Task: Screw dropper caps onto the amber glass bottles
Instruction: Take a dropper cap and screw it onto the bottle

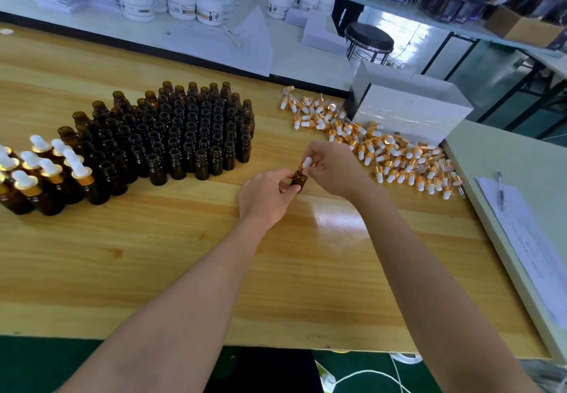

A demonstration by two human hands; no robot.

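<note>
Near the middle of the pale wooden surface [184, 254], the left hand [266, 197] pinches a small amber glass bottle [299, 180] by its body. The right hand [333, 168] curls its fingers round the gold-collared, white-bulbed dropper cap [307, 163] on the bottle's neck (how far it is threaded cannot be told). A block of open amber bottles [184, 134] stands to the left, and a heap of loose dropper caps [386, 156] lies to the right.
</note>
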